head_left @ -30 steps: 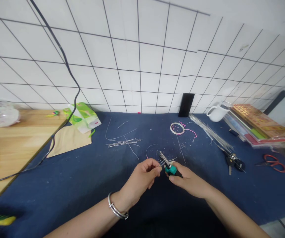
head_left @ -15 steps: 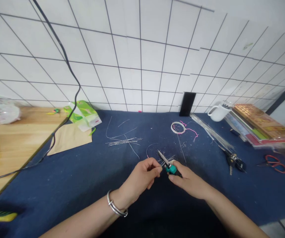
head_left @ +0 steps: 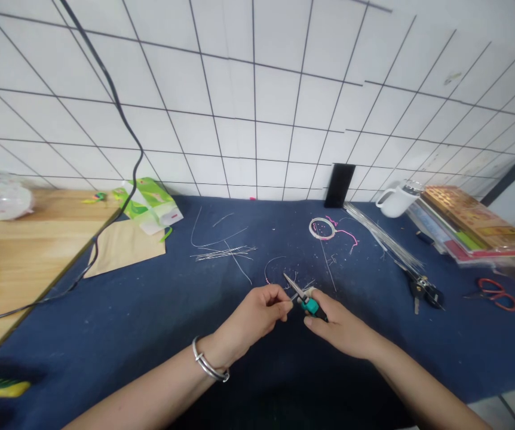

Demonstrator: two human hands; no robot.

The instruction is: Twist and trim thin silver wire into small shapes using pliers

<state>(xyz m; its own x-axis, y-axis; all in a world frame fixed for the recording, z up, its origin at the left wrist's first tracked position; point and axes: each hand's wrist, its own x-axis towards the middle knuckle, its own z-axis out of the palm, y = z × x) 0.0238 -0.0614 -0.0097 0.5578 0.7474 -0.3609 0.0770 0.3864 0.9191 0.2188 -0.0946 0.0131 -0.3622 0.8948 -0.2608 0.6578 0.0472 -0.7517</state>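
My right hand (head_left: 340,322) is wrapped round pliers (head_left: 310,305) with teal and black handles, their metal jaws pointing up and left. Close to the jaws, my left hand (head_left: 264,310) pinches a thin wire whose tip is too small to make out well. A silver bangle (head_left: 208,361) circles my left wrist. Short wire pieces lie just beyond my fingers. Farther back are a bundle of cut wires (head_left: 221,254) at the left and a white ring (head_left: 322,229) with pink beads and a pink string at the right.
Long wires (head_left: 383,236), keys (head_left: 417,292), red-handled scissors (head_left: 497,294), a white mug (head_left: 396,200) and stacked books (head_left: 468,224) are on the right. Left are brown paper (head_left: 125,248), a green packet (head_left: 150,203) and a black cable (head_left: 120,113). A black object (head_left: 339,185) leans against the wall.
The view has shifted very slightly. Both hands keep nearly the same pose, with the pliers still in my right hand.
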